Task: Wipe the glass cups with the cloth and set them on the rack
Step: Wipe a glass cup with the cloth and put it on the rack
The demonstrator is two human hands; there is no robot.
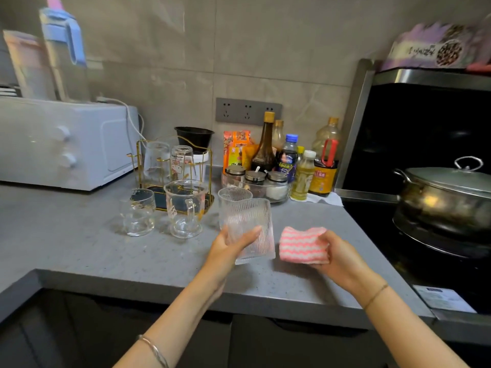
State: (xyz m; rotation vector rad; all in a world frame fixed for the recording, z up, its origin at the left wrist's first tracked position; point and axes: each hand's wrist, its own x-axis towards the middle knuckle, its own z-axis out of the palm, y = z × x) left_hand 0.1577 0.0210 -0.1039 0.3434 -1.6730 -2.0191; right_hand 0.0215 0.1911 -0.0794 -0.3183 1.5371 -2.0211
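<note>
Between the left thumb and fingers, gripping a ribbed glass cup [249, 227], lifted off the grey counter [79, 235] and tilted, mouth pointing away; left hand [225, 252] curled round its lower half, thumb laid across the near face, fingers behind the glass and blurred through the ribs. Just right of those fingers, apart from the cup, holding a folded pink-and-white cloth [303, 244] in the right hand [338, 258], fingers wrapped under and behind it, thumb hidden by the cloth. Beyond the left fingertips, standing upright on the counter: a handled glass mug [186, 208] and, left of it, a smaller glass cup [138, 213], close together, whether touching cannot be told. Farther back from the same fingertips, hung upside down on a gold wire rack [210, 166]: a plain glass [156, 163] and a printed glass [182, 162]. Beyond the right fingers, crowded against the wall: sauce bottles [265, 147] and lidded jars [255, 179]. Off to the right of that hand, sitting on a dark stove [372, 221]: a lidded steel pot [446, 192]
</note>
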